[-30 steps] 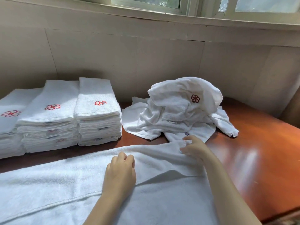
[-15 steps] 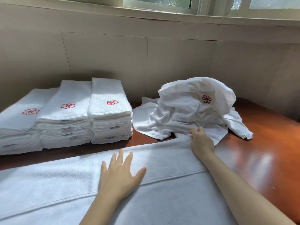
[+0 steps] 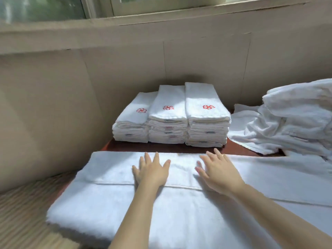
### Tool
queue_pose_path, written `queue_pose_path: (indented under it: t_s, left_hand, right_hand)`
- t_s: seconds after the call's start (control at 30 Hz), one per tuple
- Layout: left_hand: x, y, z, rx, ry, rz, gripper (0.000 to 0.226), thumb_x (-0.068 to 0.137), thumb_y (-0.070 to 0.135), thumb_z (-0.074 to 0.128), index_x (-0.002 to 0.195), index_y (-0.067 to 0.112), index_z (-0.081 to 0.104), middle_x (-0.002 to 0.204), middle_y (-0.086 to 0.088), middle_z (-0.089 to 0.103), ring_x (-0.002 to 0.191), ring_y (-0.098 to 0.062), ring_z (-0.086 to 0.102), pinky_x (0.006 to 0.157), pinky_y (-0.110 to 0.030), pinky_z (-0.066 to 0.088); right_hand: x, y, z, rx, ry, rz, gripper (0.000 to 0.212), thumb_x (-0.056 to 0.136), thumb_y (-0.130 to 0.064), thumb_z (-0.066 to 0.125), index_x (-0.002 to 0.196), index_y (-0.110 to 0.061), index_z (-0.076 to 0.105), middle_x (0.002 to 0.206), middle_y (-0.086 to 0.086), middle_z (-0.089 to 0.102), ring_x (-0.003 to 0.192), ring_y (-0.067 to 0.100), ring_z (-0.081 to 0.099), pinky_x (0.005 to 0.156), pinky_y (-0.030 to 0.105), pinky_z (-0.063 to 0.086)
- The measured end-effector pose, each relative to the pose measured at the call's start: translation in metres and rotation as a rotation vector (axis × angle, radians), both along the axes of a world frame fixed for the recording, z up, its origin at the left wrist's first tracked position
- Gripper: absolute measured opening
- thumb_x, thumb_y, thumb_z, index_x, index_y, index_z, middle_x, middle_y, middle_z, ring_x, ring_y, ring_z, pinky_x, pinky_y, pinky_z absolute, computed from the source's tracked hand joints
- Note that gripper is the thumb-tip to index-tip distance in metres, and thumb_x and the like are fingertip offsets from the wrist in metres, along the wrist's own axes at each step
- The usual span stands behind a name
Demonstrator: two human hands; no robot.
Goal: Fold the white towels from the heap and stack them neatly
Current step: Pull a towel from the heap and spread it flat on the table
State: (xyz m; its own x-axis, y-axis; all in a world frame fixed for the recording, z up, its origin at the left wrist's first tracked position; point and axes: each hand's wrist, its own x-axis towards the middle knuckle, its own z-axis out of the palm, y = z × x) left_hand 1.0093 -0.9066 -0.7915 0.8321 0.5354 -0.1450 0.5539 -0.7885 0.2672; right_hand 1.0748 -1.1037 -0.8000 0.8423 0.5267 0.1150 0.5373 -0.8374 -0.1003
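Note:
A white towel point(image 3: 111, 200) lies spread across the near part of the brown table, its far strip folded over toward me. My left hand point(image 3: 151, 170) lies flat on that folded strip with fingers spread. My right hand point(image 3: 220, 172) rests flat beside it, fingers straight and slightly blurred. Three stacks of folded white towels point(image 3: 172, 115) with red flower logos stand at the back of the table. The heap of unfolded white towels point(image 3: 291, 121) sits at the right.
A beige wall point(image 3: 53, 105) closes the back and left side, with a window sill above. The table's dark brown top point(image 3: 161, 147) shows between the stacks and the spread towel. A striped surface point(image 3: 27, 203) lies beyond the table's left edge.
The view has swung left, so the stacks are now centred and the heap is at the right. My right hand let go of the towel's far edge and moved in beside my left hand.

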Motion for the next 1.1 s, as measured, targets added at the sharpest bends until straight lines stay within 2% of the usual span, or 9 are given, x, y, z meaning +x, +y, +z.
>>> queue_pose_path:
  t_s: [0.1, 0.27, 0.37, 0.43, 0.53, 0.7, 0.9, 0.97, 1.1]
  left_hand:
    - [-0.032, 0.056, -0.004, 0.034, -0.018, 0.117, 0.065, 0.096, 0.061, 0.018, 0.153, 0.033, 0.007, 0.162, 0.0, -0.006, 0.148, -0.02, -0.005, 0.116, -0.049, -0.001]
    - [-0.095, 0.148, -0.011, 0.095, -0.014, 0.337, 0.067, 0.093, 0.065, 0.015, 0.152, 0.033, 0.009, 0.162, 0.0, 0.004, 0.148, -0.02, 0.007, 0.116, -0.047, 0.007]
    - [-0.106, 0.176, -0.009, 0.04, -0.095, 0.347, 0.063, 0.095, 0.06, 0.024, 0.15, 0.03, 0.019, 0.153, -0.003, 0.031, 0.138, -0.025, 0.033, 0.108, -0.041, 0.027]
    - [-0.107, 0.179, -0.009, 0.006, -0.199, 0.385, 0.063, 0.095, 0.056, 0.033, 0.149, 0.023, 0.025, 0.148, -0.004, 0.038, 0.134, -0.026, 0.038, 0.104, -0.04, 0.03]
    - [-0.108, 0.176, -0.014, 0.031, -0.369, 0.395, 0.057, 0.095, 0.044, 0.045, 0.144, 0.017, 0.034, 0.143, -0.006, 0.044, 0.13, -0.029, 0.04, 0.101, -0.042, 0.034]
    - [-0.109, 0.18, -0.018, 0.091, -0.482, 0.385, 0.044, 0.093, 0.026, 0.052, 0.134, 0.012, 0.044, 0.129, -0.012, 0.054, 0.121, -0.034, 0.045, 0.097, -0.044, 0.035]
    - [-0.109, 0.176, -0.017, 0.153, -0.382, 0.436, 0.031, 0.095, 0.03, 0.045, 0.122, 0.016, 0.051, 0.122, -0.01, 0.051, 0.117, -0.031, 0.042, 0.097, -0.042, 0.03]
    - [-0.107, 0.175, -0.018, 0.206, -0.324, 0.367, 0.033, 0.096, 0.033, 0.04, 0.124, 0.02, 0.05, 0.12, -0.007, 0.048, 0.115, -0.029, 0.042, 0.096, -0.041, 0.031]
    - [-0.091, 0.174, -0.023, 0.225, -0.219, 0.127, 0.048, 0.098, 0.048, 0.028, 0.142, 0.029, 0.036, 0.133, -0.004, 0.041, 0.122, -0.026, 0.038, 0.1, -0.039, 0.033]
  right_hand:
    - [-0.001, 0.011, -0.017, 0.018, 0.134, -0.048, 0.057, 0.095, -0.06, 0.022, 0.145, -0.036, 0.024, 0.159, -0.006, 0.014, 0.146, 0.021, 0.009, 0.116, 0.047, 0.01]
    - [0.003, 0.01, -0.018, 0.018, 0.144, -0.042, 0.061, 0.092, -0.065, 0.02, 0.147, -0.039, 0.02, 0.16, -0.009, 0.01, 0.147, 0.018, 0.006, 0.117, 0.044, 0.008]
    - [0.001, 0.012, -0.015, 0.054, 0.081, -0.044, 0.053, 0.094, -0.06, 0.029, 0.14, -0.036, 0.036, 0.153, -0.007, 0.03, 0.142, 0.017, 0.022, 0.113, 0.041, 0.018]
    - [-0.003, 0.01, -0.012, 0.121, -0.04, 0.016, 0.038, 0.093, -0.054, 0.038, 0.12, -0.032, 0.055, 0.131, -0.008, 0.052, 0.125, 0.017, 0.043, 0.102, 0.035, 0.033]
    - [-0.014, 0.009, -0.01, 0.22, -0.159, 0.205, 0.024, 0.089, -0.048, 0.049, 0.096, -0.029, 0.063, 0.104, -0.012, 0.063, 0.101, 0.018, 0.056, 0.085, 0.03, 0.043]
    - [-0.017, 0.008, -0.013, 0.125, -0.093, 0.295, 0.04, 0.092, -0.055, 0.043, 0.124, -0.035, 0.055, 0.134, -0.018, 0.049, 0.122, 0.008, 0.042, 0.1, 0.022, 0.034]
    - [-0.01, 0.008, -0.014, 0.092, 0.024, 0.213, 0.044, 0.098, -0.05, 0.029, 0.139, -0.039, 0.04, 0.149, -0.018, 0.033, 0.135, 0.004, 0.028, 0.109, 0.02, 0.019]
    - [0.0, -0.001, -0.013, 0.078, 0.068, 0.067, 0.044, 0.101, -0.044, 0.024, 0.143, -0.038, 0.034, 0.155, -0.011, 0.027, 0.141, 0.007, 0.021, 0.113, 0.027, 0.014]
    - [0.017, -0.018, -0.011, -0.046, 0.2, -0.137, 0.051, 0.099, -0.054, 0.018, 0.148, -0.044, 0.014, 0.16, -0.01, 0.006, 0.147, 0.013, 0.003, 0.117, 0.044, 0.005]
